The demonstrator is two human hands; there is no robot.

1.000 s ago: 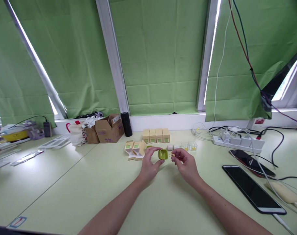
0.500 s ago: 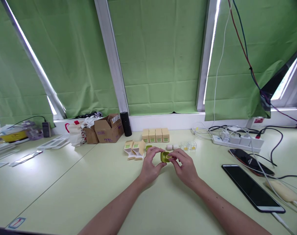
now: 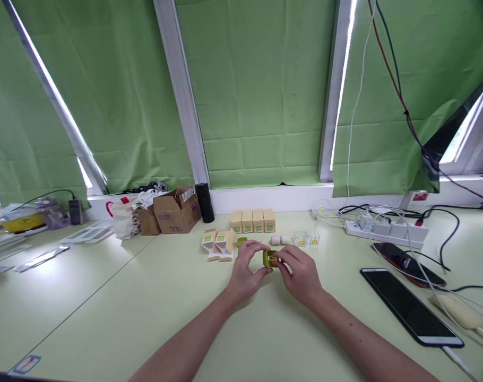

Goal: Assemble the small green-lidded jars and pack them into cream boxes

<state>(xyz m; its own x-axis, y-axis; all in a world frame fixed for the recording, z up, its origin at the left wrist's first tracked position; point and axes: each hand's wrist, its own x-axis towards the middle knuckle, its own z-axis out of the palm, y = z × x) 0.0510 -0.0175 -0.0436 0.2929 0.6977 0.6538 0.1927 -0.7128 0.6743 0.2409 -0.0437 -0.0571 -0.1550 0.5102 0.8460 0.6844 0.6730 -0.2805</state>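
Observation:
Between my hands is a small olive-green open case [image 3: 267, 259], its hollow side facing me. My left hand [image 3: 244, 271] grips its left side between thumb and fingers. The fingertips of my right hand [image 3: 301, 271] are pinched at its right part, on a small piece too hidden to name. Just beyond lie another green piece [image 3: 241, 241], two pale pinkish rolls [image 3: 280, 240] and two clear cups [image 3: 306, 238] with yellow inside. Two opened cardboard boxes [image 3: 219, 244] lie left of these, with several closed small boxes [image 3: 253, 220] in a row behind.
A brown carton [image 3: 177, 212], a cloth bag [image 3: 124, 218] and a black cylinder [image 3: 204, 202] stand at the back left. On the right are a power strip [image 3: 387, 229], a white-framed phone [image 3: 411, 305], a dark phone [image 3: 408, 263] and loose cables. Flat white frames [image 3: 88, 232] lie far left.
My right fingers have moved slightly further over the green case, which has shifted a little right and down. Part of another person's hand now shows at the far left edge.

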